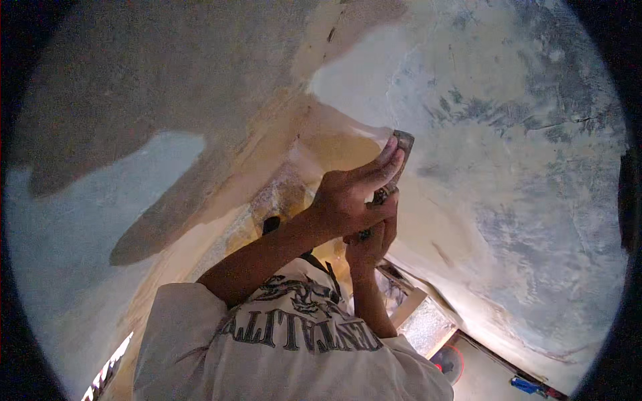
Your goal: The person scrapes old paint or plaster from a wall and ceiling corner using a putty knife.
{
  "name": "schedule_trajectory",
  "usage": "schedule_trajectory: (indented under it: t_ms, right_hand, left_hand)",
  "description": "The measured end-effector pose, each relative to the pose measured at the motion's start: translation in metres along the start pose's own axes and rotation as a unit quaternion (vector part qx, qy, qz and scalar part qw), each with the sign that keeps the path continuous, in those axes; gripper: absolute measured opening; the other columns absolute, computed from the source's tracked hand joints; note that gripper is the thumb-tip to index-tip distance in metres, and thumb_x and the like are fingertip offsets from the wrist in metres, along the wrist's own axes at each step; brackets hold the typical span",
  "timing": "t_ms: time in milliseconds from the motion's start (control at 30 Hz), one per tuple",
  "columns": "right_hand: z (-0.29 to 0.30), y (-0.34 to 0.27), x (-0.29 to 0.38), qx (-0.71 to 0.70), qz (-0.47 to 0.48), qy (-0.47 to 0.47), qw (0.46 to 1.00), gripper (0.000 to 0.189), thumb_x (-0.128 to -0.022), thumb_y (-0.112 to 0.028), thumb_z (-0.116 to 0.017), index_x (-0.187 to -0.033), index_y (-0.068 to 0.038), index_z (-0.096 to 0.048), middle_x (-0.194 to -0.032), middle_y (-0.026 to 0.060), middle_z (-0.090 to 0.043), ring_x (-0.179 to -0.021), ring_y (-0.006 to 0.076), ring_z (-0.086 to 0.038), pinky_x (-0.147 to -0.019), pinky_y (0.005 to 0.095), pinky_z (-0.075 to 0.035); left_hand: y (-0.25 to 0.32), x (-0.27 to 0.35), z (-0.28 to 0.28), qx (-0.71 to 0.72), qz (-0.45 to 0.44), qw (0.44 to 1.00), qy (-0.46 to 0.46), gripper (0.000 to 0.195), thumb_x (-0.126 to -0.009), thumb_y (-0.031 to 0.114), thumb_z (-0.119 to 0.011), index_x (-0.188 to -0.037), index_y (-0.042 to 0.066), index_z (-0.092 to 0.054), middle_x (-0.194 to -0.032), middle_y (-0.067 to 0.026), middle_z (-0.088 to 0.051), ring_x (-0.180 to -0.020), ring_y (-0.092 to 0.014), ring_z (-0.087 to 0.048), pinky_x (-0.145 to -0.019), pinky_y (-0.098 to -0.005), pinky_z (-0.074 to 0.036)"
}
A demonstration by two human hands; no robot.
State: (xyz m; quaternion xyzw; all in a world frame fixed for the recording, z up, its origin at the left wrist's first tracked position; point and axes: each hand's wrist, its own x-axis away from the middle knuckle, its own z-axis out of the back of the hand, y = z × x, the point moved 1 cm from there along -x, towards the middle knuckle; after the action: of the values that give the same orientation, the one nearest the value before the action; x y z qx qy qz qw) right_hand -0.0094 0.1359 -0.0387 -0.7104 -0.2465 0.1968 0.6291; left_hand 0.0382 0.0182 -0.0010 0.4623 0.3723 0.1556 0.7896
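A narrow, dark, flat-bladed hand tool (404, 142), perhaps a scraper or putty knife, is raised before a plastered surface. My left hand (346, 195) reaches across from the left, with extended fingers lying along the blade. Below it, my right hand (372, 245) is closed around the tool's lower end, mostly hiding the handle. Both hands are close together on the tool. Behind the blade, the plaster (451, 115) is patchy pale grey with darker smears. Whether the blade touches the plaster I cannot tell.
A rough brownish seam (251, 145) runs diagonally between two plastered faces. Dark shadows fall on the left face (125, 95). At lower right are a bright opening (426, 321), a round red-rimmed object (448, 365) and a small blue thing (525, 385).
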Motion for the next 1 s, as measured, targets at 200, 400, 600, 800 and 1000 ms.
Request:
schedule_trajectory:
  t_ms: [200,400,600,800,1000]
  right_hand:
    - [0.002,-0.017,-0.006,-0.003,-0.016,-0.036,0.999,0.042,-0.104,-0.026,-0.044,-0.137,-0.002,-0.05,-0.08,0.0002,-0.056,-0.053,0.0049,-0.048,-0.04,0.0231,-0.036]
    - [0.008,-0.002,-0.013,0.004,0.026,-0.028,0.999,0.042,-0.104,-0.024,-0.045,-0.139,-0.002,-0.05,-0.078,-0.0001,-0.056,-0.05,0.0047,-0.047,-0.04,0.0223,-0.034]
    - [0.001,-0.007,-0.003,-0.029,0.022,-0.024,0.999,0.043,-0.105,-0.022,-0.045,-0.144,-0.004,-0.048,-0.079,0.0,-0.056,-0.049,0.0049,-0.047,-0.04,0.0222,-0.033]
    - [0.008,-0.018,-0.005,-0.007,0.008,-0.025,1.0,0.038,-0.109,-0.031,-0.047,-0.131,-0.002,-0.056,-0.07,-0.004,-0.052,-0.049,0.002,-0.043,-0.041,0.0205,-0.032]
    - [0.008,-0.013,-0.002,-0.011,0.018,-0.01,1.0,0.041,-0.108,-0.036,-0.049,-0.131,-0.003,-0.058,-0.074,-0.0039,-0.054,-0.05,0.0013,-0.043,-0.041,0.0211,-0.032]
  left_hand:
    - [-0.003,0.0,-0.002,-0.024,-0.037,0.998,0.046,0.064,-0.085,0.028,-0.073,-0.142,0.004,-0.056,-0.15,-0.0178,-0.051,-0.12,-0.033,-0.065,-0.094,-0.0386,-0.057]
    - [-0.001,-0.003,-0.004,-0.051,-0.033,0.997,0.038,0.065,-0.085,0.028,-0.073,-0.143,0.004,-0.054,-0.149,-0.0209,-0.051,-0.117,-0.031,-0.066,-0.091,-0.0389,-0.058]
    - [0.001,-0.003,-0.002,-0.044,-0.048,0.997,0.039,0.068,-0.086,0.029,-0.072,-0.145,0.004,-0.051,-0.149,-0.0205,-0.051,-0.117,-0.032,-0.066,-0.09,-0.0373,-0.059]
    - [-0.005,-0.004,-0.006,-0.064,-0.061,0.995,0.05,0.069,-0.086,0.03,-0.072,-0.146,0.005,-0.05,-0.151,-0.0198,-0.049,-0.117,-0.033,-0.066,-0.09,-0.038,-0.058]
    - [0.0,-0.001,-0.004,-0.092,-0.038,0.995,0.011,0.07,-0.087,0.03,-0.072,-0.147,0.005,-0.048,-0.151,-0.022,-0.047,-0.118,-0.035,-0.065,-0.093,-0.0395,-0.057]
